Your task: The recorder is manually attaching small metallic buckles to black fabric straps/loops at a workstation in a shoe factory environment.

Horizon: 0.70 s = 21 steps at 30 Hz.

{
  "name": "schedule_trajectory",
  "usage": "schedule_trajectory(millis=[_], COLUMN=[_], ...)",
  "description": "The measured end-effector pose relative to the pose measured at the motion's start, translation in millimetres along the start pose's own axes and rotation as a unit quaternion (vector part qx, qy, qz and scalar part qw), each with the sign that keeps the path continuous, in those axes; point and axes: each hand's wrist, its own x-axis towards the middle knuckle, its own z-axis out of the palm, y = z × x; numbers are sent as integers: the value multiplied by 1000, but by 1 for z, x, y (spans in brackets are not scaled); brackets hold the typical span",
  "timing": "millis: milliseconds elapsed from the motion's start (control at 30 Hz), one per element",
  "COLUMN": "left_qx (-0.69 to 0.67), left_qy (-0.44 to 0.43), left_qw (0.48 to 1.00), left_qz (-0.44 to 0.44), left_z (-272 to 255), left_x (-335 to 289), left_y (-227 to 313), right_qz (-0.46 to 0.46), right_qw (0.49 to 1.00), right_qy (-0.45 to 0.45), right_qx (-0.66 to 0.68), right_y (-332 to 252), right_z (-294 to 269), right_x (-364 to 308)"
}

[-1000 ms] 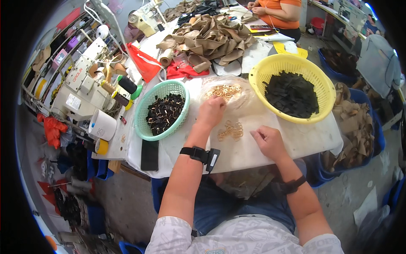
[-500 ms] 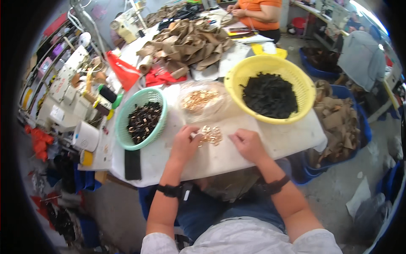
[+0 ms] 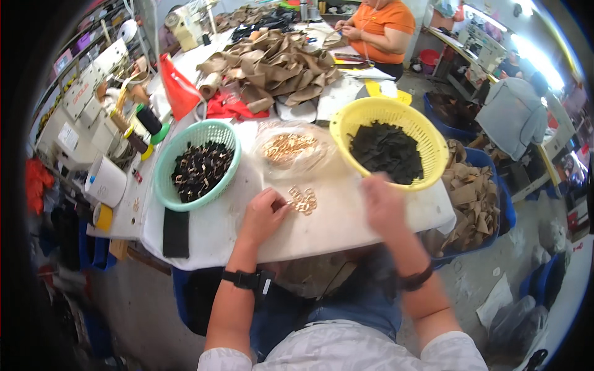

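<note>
On the white table lies a small loose pile of gold-coloured metal buckles or rings (image 3: 303, 201). My left hand (image 3: 266, 213) rests beside its left edge, fingers curled and thumb against the fingertips; whatever they may pinch is hidden. My right hand (image 3: 385, 207) is smeared by motion just in front of the yellow basket (image 3: 437, 145), and its fingers cannot be made out. Small black strips (image 3: 387, 151) fill that basket. A clear plastic bag (image 3: 289, 151) holding more gold pieces lies behind the pile. Black pieces with gold metal parts (image 3: 204, 170) sit in the mint-green basket (image 3: 162, 164) at left.
A dark flat phone-like slab (image 3: 176, 235) lies before the green basket. Brown fabric pieces (image 3: 269, 68) are heaped farther back, near a red cloth (image 3: 232, 106). A sewing machine (image 3: 77, 123) stands left. Blue bins (image 3: 504, 207) stand right. Someone in orange (image 3: 387, 31) works across the table.
My right hand has moved from beside the gold pile, right and up toward the yellow basket. My left hand stays next to the pile. The whole view has shifted a little.
</note>
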Motion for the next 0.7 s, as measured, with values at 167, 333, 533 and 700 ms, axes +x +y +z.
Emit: schedule_trajectory(millis=[167, 333, 533, 700], left_qx=[-200, -162, -166, -145], left_qy=[25, 108, 143, 105], left_qw=[976, 978, 975, 984], left_qz=[-84, -74, -38, 1], left_z=[1, 0, -2, -6], left_x=[4, 5, 5, 5], left_y=[-16, -19, -41, -19], right_qz=[120, 162, 192, 146], right_qw=[971, 840, 802, 848], right_qy=[-128, -444, -491, -402], right_qx=[-162, -268, -281, -314], right_y=[71, 90, 89, 106], right_z=[-32, -35, -15, -20], right_x=[71, 94, 91, 85])
